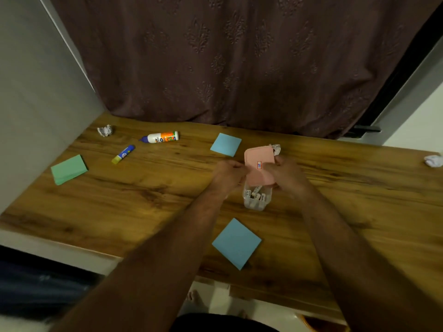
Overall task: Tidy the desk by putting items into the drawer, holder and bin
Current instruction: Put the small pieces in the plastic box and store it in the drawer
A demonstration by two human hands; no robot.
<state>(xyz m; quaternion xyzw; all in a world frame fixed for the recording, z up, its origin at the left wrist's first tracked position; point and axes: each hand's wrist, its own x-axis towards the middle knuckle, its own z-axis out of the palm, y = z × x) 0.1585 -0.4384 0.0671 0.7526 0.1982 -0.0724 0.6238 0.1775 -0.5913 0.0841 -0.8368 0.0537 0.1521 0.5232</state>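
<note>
Two hands, left hand [229,173] and right hand [282,173], gripping pink lid [260,168] above clear holder [257,198], white markers inside

You've got the pink lid [259,164] tilted over the clear box [257,200], which stands mid-desk with small white items inside. Blue pad [236,243] lies flat just in front of the box; second blue pad [226,144] behind it. Green pad [69,169] far left. Glue bottle [161,137] and glue stick [123,154] lie on their sides back left. Paper balls: back left [105,130], behind the lid [276,148], far right [433,160].
</note>
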